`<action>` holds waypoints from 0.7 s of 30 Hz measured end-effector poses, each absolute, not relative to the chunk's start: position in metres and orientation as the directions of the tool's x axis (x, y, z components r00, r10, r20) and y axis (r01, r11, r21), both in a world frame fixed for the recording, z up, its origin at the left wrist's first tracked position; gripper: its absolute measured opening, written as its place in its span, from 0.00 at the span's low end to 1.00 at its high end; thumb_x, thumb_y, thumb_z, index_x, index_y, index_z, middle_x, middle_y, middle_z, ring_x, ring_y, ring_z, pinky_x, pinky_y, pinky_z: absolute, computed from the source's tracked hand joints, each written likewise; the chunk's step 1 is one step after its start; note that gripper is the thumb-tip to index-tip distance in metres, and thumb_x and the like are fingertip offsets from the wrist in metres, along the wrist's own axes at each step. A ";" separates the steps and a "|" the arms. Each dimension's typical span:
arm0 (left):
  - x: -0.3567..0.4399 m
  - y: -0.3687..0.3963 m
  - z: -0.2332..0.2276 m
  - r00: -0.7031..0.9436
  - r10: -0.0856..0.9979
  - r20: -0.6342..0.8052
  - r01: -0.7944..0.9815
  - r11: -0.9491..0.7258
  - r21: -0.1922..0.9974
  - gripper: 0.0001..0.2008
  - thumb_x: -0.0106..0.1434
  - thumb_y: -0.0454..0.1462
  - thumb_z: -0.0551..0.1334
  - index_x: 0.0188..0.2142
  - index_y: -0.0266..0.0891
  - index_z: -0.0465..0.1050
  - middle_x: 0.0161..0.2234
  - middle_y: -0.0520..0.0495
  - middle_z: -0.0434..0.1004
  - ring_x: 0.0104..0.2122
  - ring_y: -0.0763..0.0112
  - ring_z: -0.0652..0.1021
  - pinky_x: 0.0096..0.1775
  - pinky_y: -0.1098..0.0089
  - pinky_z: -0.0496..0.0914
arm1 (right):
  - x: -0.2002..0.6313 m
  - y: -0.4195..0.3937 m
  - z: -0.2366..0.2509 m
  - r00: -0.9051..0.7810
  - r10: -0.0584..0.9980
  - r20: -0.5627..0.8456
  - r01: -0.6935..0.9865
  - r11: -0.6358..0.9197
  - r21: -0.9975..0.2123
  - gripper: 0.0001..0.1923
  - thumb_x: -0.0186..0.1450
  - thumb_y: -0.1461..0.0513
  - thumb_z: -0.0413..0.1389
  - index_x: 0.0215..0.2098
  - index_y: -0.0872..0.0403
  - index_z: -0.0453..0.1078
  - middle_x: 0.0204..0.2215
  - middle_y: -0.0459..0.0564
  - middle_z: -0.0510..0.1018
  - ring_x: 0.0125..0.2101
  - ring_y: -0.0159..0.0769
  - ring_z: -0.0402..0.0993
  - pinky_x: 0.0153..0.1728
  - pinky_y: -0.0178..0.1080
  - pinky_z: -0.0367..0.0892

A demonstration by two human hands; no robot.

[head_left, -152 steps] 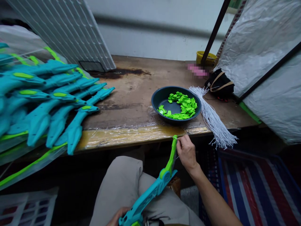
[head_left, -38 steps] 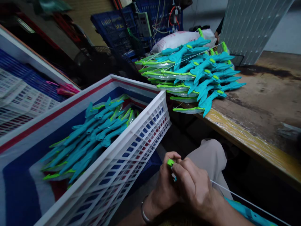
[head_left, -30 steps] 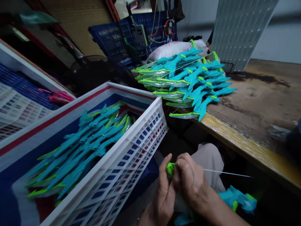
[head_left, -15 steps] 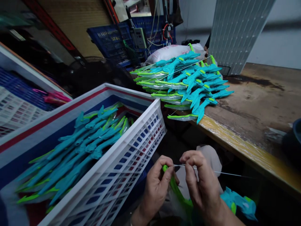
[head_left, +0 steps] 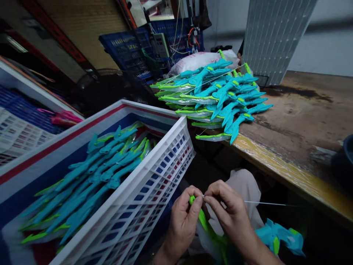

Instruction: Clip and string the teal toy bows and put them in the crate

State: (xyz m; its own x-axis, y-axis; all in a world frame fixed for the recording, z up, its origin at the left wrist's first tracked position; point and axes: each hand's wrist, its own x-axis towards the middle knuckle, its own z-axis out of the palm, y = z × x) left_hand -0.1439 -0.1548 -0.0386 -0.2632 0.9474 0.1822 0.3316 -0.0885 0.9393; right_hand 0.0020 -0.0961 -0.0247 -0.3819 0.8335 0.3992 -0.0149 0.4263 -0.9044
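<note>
My left hand (head_left: 185,217) is closed round the green limb tip of a teal-and-green toy bow (head_left: 203,221). Its teal grip shows past my right forearm, low in the picture. Thumb and fingers of my right hand (head_left: 228,209) pinch a thin white string (head_left: 264,202) close against that tip. The string runs out to the right behind my right hand. Both hands are over my lap, fingertips nearly touching. A knot or loop at the tip is too small to make out.
On the left, a white plastic crate (head_left: 154,162) with a striped lining holds several similar bows (head_left: 102,176). More bows (head_left: 228,95) are stacked on the wooden table (head_left: 300,121), overhanging its edge. A dark bucket (head_left: 343,158) stands at the right.
My right hand has moved left along the string, up to the bow tip and my left fingers. My left hand keeps its hold in nearly the same place.
</note>
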 end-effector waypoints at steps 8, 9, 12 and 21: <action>-0.143 -0.156 -0.037 -0.261 0.956 0.133 0.315 -0.046 0.948 0.13 0.75 0.45 0.57 0.36 0.42 0.72 0.31 0.53 0.71 0.31 0.71 0.73 0.35 0.74 0.68 | 0.005 -0.098 -0.032 -0.361 0.855 0.373 -0.151 0.341 -0.928 0.05 0.71 0.66 0.61 0.36 0.54 0.76 0.34 0.48 0.78 0.34 0.31 0.77 0.33 0.30 0.72; -0.143 -0.156 -0.037 -0.258 0.958 0.129 0.315 -0.043 0.948 0.13 0.75 0.45 0.57 0.36 0.42 0.72 0.31 0.53 0.71 0.31 0.72 0.73 0.35 0.74 0.68 | 0.005 -0.098 -0.033 -0.339 0.857 0.388 -0.170 0.350 -0.921 0.04 0.70 0.66 0.62 0.36 0.54 0.76 0.35 0.48 0.79 0.35 0.32 0.77 0.33 0.30 0.73; -0.143 -0.154 -0.039 -0.253 0.959 0.126 0.305 -0.044 0.951 0.13 0.75 0.45 0.58 0.36 0.42 0.71 0.31 0.53 0.70 0.31 0.72 0.73 0.35 0.74 0.68 | 0.007 -0.098 -0.036 -0.311 0.854 0.418 -0.192 0.374 -0.907 0.04 0.69 0.66 0.64 0.36 0.52 0.78 0.34 0.48 0.79 0.36 0.32 0.78 0.35 0.30 0.73; -0.142 -0.152 -0.037 -0.267 0.956 0.119 0.302 -0.034 0.953 0.15 0.74 0.46 0.58 0.33 0.41 0.71 0.29 0.53 0.70 0.29 0.72 0.73 0.33 0.74 0.67 | 0.016 -0.099 -0.034 -0.445 0.836 0.320 -0.204 0.253 -0.946 0.05 0.71 0.66 0.63 0.40 0.50 0.81 0.30 0.45 0.79 0.32 0.30 0.76 0.33 0.31 0.71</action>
State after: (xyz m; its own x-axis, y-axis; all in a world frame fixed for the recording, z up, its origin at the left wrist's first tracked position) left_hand -0.1425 -0.1516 -0.0371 -0.2668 0.9564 0.1190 0.3016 -0.0344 0.9528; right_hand 0.0157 -0.0985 -0.0339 -0.4450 0.8364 0.3201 -0.2042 0.2533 -0.9456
